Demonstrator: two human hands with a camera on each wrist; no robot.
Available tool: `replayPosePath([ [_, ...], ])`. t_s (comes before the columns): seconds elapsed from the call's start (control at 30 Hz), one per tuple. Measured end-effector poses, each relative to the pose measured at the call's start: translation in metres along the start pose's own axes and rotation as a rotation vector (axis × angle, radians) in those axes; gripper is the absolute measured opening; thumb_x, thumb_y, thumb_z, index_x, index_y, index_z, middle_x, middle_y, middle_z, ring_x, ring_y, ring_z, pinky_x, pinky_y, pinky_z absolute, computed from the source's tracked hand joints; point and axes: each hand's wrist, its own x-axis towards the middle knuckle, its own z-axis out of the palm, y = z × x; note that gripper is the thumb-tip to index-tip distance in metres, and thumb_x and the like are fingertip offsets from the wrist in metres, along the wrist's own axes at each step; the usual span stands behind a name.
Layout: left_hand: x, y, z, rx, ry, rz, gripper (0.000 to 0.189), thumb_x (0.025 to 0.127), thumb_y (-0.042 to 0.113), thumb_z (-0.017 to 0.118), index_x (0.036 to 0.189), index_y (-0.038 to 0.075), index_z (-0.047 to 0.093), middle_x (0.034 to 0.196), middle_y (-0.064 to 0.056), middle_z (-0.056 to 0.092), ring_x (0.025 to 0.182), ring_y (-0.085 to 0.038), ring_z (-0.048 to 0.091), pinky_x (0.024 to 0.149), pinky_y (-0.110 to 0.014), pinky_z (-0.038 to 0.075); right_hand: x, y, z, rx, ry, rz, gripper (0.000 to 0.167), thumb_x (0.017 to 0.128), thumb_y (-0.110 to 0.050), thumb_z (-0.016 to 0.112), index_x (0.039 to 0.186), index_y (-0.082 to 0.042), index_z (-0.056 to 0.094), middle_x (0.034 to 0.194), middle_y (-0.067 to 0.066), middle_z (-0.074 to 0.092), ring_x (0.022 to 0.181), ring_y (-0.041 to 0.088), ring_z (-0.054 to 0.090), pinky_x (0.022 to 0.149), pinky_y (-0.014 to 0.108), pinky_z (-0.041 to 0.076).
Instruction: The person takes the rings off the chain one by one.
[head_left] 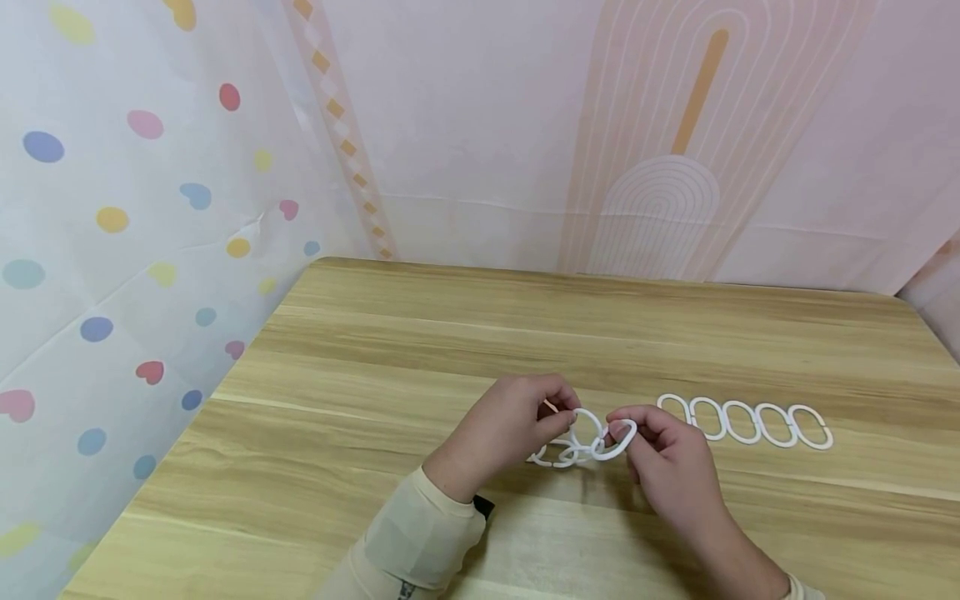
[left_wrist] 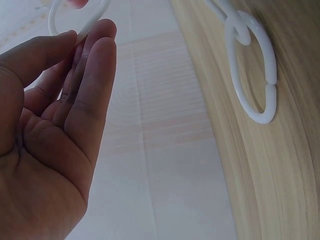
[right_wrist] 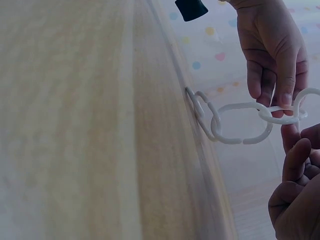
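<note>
Left hand [head_left: 513, 425]: grip closed by thumb and fingertips on a white, glossy, plastic-looking oval link [head_left: 587, 411], held up over the near part of the light wood-grain desk [head_left: 450, 333]. Right hand [head_left: 675, 471]: grip likewise closed, thumb and fingers pinching a second white oval link [head_left: 611, 457] just beside the first. The two held links cross between the hands; whether every crossing is a true interlock cannot be told.

More white links [head_left: 552, 464] run on below the left hand as a short chain. Right wrist view shows them looped through one another; a small break is visible in the side of one. Whether the chain's far end touches the desk: cannot tell.

To the right, five loose white oval links [head_left: 758, 423] lie flat in a row, side by side, near the right hand.

Surroundings: pale pink arch-patterned sheet [head_left: 480, 125] behind the desk; white sheet with coloured dots and hearts [head_left: 75, 250] at left. Cream sleeve [head_left: 423, 529] on left forearm.
</note>
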Motion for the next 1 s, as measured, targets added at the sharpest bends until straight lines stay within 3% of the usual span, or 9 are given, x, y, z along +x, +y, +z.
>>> replayPosePath([
  [0.23,0.0007,-0.0007,0.0001,0.000,0.004,0.004,0.005,0.093,0.005,0.069,0.092,0.010,0.071,0.090,-0.001,0.073,0.080,-0.010,0.071,0.066,-0.018,0.052,0.0006,0.0034,0.0002,0.032,0.011,-0.003,0.009,0.094,-0.003,0.067,0.098,0.004,0.071,0.067,-0.003,0.063,0.047,0.014,0.049,0.042,0.026,0.040],
  [1.0,0.0008,-0.0030,-0.0001,0.012,-0.006,-0.038,0.006,0.093,0.006,0.068,0.091,0.011,0.070,0.089,0.000,0.072,0.080,-0.009,0.070,0.066,-0.019,0.053,0.0009,0.0026,-0.0012,0.081,0.011,-0.030,0.010,0.096,-0.001,0.064,0.098,0.007,0.068,0.074,0.003,0.069,0.047,0.013,0.050,0.043,0.026,0.042],
])
